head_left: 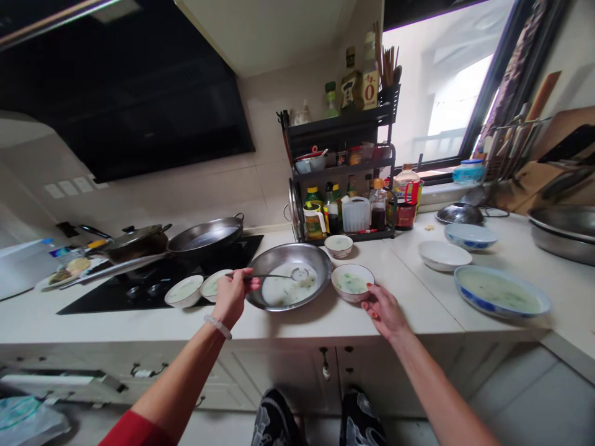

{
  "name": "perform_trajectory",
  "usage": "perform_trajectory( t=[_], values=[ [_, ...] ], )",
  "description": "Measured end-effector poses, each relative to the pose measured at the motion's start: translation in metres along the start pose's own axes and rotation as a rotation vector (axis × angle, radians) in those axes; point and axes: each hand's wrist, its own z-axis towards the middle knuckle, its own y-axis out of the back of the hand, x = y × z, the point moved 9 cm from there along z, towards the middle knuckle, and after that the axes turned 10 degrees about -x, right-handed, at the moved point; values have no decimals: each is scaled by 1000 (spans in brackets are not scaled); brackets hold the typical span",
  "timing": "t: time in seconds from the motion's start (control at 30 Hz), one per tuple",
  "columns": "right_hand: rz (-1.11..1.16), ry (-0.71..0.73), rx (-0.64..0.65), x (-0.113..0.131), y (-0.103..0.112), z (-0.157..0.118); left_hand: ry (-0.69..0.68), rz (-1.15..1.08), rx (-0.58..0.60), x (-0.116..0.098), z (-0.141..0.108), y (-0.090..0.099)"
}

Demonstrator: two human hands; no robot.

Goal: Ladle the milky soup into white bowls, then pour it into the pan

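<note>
My left hand point(232, 295) is closed around the handle of a metal ladle point(300, 274), whose scoop is over the pale, green-flecked soup point(284, 293) in a wide steel basin point(275, 257). Whether the scoop touches the soup is hard to tell. My right hand point(385, 311) grips the right side of a small bowl point(352, 295) of the same soup, right beside the basin, with fingers at its rim and side. Behind it stands another small filled bowl point(339, 246). Left of the basin are two more, an outer bowl point(184, 293) and one point(212, 288) partly hidden by my left hand.
A wok point(204, 237) and a lidded pot point(132, 240) sit on the black cooktop point(105, 296), a long handle jutting left. The spice rack point(341, 174) stands behind. To the right are a large soup dish point(502, 294), a white bowl point(444, 256) and a blue-white bowl point(471, 236).
</note>
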Motion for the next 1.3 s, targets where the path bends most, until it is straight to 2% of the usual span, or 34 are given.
perform_trajectory(
  t=[0.2,1.3],
  values=[
    [-3,-3,-10,1,0,0,-30,7,37,-3,0,0],
    [-11,6,25,1,0,0,-5,15,15,-9,-3,-2]
  ],
)
